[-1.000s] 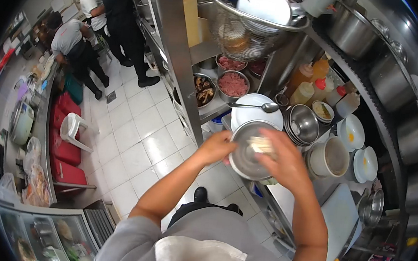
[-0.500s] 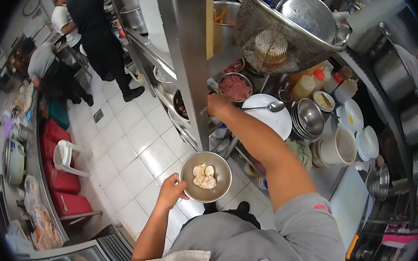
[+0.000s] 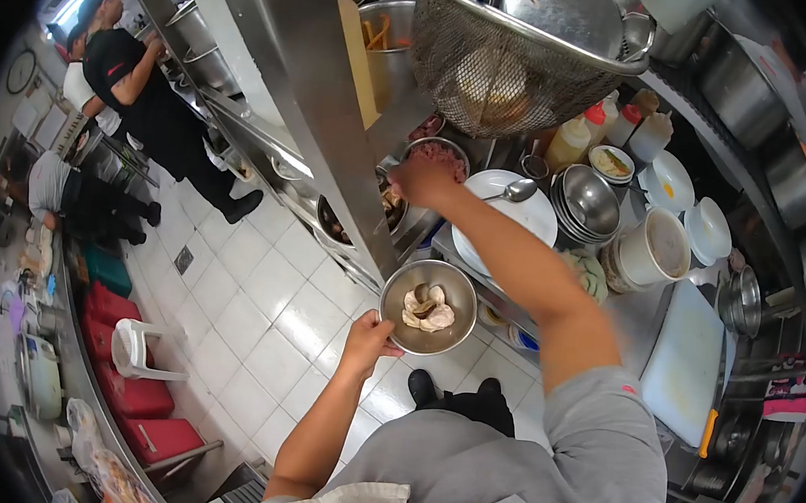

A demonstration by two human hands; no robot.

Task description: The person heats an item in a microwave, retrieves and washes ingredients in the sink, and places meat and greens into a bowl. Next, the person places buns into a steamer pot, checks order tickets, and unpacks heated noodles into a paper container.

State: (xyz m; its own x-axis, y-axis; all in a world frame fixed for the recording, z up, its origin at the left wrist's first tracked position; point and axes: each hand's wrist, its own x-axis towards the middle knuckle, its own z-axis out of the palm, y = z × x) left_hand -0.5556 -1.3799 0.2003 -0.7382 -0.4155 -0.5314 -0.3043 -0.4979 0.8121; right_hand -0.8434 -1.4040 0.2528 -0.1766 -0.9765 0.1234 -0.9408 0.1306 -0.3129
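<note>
My left hand (image 3: 371, 343) grips the rim of a steel bowl (image 3: 450, 344), held out over the floor. Inside lie several pale, whitish food pieces (image 3: 437, 321) with darker brownish pieces (image 3: 423, 294) on top; their exact kind is unclear. My right hand (image 3: 421, 181), smeared by motion, reaches past the metal post at the counter. It is beside a container of mixed dark and pale food (image 3: 393, 214) and in front of a bowl of pink chopped meat (image 3: 442, 153). Its fingers are mostly blurred, so whether they hold anything does not show.
A steel post (image 3: 336, 140) stands close left of my right hand. Overhead hangs a mesh strainer (image 3: 510, 69). A white plate with a spoon (image 3: 495, 245), stacked steel bowls (image 3: 587, 202), and a cutting board (image 3: 686, 362) crowd the counter. Co-workers (image 3: 147, 105) stand at far left.
The bowl in my left hand has shifted up and right in view, and brownish pieces now lie on the pale ones. My right hand is still among the food containers. A co-worker has turned.
</note>
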